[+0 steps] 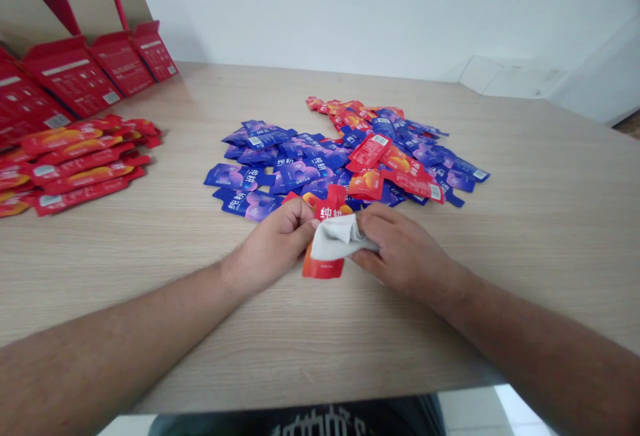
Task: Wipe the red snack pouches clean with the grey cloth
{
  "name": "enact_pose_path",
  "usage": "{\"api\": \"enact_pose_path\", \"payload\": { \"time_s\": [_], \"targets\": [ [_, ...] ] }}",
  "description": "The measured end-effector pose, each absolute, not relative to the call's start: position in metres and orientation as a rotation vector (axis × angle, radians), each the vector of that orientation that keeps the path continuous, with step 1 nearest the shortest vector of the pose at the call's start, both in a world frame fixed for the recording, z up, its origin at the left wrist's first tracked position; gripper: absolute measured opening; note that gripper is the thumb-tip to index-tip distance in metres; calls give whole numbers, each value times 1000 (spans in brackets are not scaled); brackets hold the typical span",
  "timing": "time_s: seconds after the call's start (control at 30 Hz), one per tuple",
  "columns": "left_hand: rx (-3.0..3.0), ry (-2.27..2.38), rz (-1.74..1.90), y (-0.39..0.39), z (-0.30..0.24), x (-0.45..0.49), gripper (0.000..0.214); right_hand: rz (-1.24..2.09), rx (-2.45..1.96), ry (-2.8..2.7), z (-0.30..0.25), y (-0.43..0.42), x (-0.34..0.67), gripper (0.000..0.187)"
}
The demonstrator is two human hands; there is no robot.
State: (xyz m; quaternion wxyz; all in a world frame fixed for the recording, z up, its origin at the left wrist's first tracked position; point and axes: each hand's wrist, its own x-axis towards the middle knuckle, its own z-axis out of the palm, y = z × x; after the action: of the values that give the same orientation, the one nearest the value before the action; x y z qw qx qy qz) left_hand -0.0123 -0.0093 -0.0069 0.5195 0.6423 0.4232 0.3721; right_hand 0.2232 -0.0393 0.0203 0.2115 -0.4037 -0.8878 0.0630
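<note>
My left hand (280,236) is closed at the left edge of a red and orange pouch (324,268), its thumb and fingers pinching it. A folded light grey cloth (336,237) is gripped in my right hand (400,246) and lies across the front of that pouch, hiding its middle. Just beyond my hands spreads a loose pile of blue-purple pouches (300,163), with red pouches (367,153) mixed in and lying on top at the right.
Several red cartons (75,73) with raised flaps stand at the back left. In front of them are stacked red pouches (85,163). A white wall (320,16) borders the far side of the wooden table (240,363), whose front edge is near my lap.
</note>
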Motion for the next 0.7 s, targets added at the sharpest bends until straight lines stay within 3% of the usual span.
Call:
{"api": "enact_pose_path", "payload": {
  "time_s": [0.1, 0.3, 0.47, 0.7],
  "targets": [
    [1557, 1034, 894, -10, -6, -12, 24, 239, -991, -2599, 21, -44, 220, 8],
    [1550, 1012, 876, -8, -9, -13, 24, 149, -1211, -2395, 21, -39, 223, 14],
    [1563, 1028, 905, -10, -6, -12, 24, 254, -1013, -2588, 21, -42, 221, 8],
    [1582, 1029, 899, -9, -7, -12, 23, 151, -1182, -2418, 20, -38, 224, 14]
  ]
}}
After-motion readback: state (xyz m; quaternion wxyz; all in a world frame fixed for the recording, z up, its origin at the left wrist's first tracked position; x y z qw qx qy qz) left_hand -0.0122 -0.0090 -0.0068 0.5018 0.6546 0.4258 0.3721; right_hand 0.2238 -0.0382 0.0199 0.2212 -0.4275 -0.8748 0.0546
